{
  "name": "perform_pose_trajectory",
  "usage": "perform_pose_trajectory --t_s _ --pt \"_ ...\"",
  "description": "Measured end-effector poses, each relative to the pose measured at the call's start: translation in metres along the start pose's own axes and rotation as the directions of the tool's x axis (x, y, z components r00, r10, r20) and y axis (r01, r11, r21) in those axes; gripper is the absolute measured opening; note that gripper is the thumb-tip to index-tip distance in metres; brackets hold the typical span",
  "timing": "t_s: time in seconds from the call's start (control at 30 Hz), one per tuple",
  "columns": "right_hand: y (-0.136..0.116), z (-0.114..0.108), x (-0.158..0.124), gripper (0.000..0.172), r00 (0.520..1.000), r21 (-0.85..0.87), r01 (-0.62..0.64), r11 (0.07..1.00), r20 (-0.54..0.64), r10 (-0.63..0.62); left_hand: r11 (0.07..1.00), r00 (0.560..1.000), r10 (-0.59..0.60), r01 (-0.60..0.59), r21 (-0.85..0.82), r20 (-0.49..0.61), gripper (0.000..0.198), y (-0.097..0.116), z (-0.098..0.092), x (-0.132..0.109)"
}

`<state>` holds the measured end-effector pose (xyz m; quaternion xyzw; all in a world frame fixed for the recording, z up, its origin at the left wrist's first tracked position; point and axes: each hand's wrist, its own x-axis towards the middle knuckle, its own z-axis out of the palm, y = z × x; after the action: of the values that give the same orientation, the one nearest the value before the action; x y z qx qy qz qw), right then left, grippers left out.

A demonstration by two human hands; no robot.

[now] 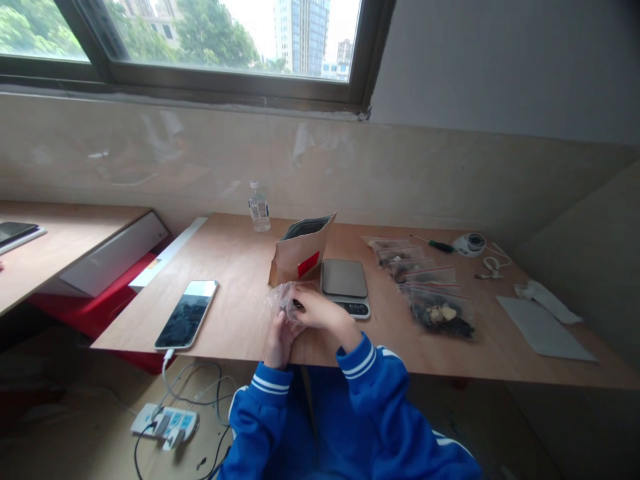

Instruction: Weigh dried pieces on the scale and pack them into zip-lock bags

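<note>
My left hand [281, 339] is closed around the lower part of a clear plastic bag [281, 297] at the table's front, just before a paper pouch. My right hand [323, 309] bends in from the right, its fingers curled at the bag's mouth. A small dark piece [299, 305] shows by those fingers; whether they pinch it or it lies in the bag I cannot tell. Behind the bag stands the open brown paper pouch [287, 259] with a red label. A kitchen scale [345, 279] sits right of it, partly behind my right wrist, with its platform bare.
Several zip bags with dark contents [440, 317] lie at the right. Beyond are a screwdriver [440, 245], a white dome camera [469, 244], and white paper [543, 327]. A charging phone [189, 315] lies left; a water bottle [259, 210] stands at the back.
</note>
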<state>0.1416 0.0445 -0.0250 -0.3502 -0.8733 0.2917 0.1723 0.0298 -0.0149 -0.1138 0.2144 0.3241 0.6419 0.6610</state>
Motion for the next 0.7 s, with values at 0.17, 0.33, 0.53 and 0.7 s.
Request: perform_pose_trajectory --t_s 0.17,0.33,0.53,0.7 --pt "-0.001 -0.003 0.004 0.035 0.988 0.069 0.019 0.997 0.152 -0.030 0.999 0.997 -0.032 0.033 0.015 -0.066 0.061 0.003 0.000 0.000" --pt "0.002 0.005 0.006 0.033 0.991 -0.013 -0.084 0.996 0.106 0.085 1.000 0.999 -0.031 0.030 -0.004 -0.041 0.063 0.003 0.000 0.000" --pt "0.001 0.015 -0.001 0.038 0.990 -0.009 -0.142 0.990 0.020 0.142 0.998 0.992 -0.059 0.060 0.012 -0.109 0.055 0.004 -0.001 0.003" --pt "-0.008 0.015 -0.007 0.035 0.967 -0.100 -0.246 0.964 0.038 0.251 0.996 0.991 -0.076 0.079 0.029 -0.111 0.053 0.005 0.000 0.005"
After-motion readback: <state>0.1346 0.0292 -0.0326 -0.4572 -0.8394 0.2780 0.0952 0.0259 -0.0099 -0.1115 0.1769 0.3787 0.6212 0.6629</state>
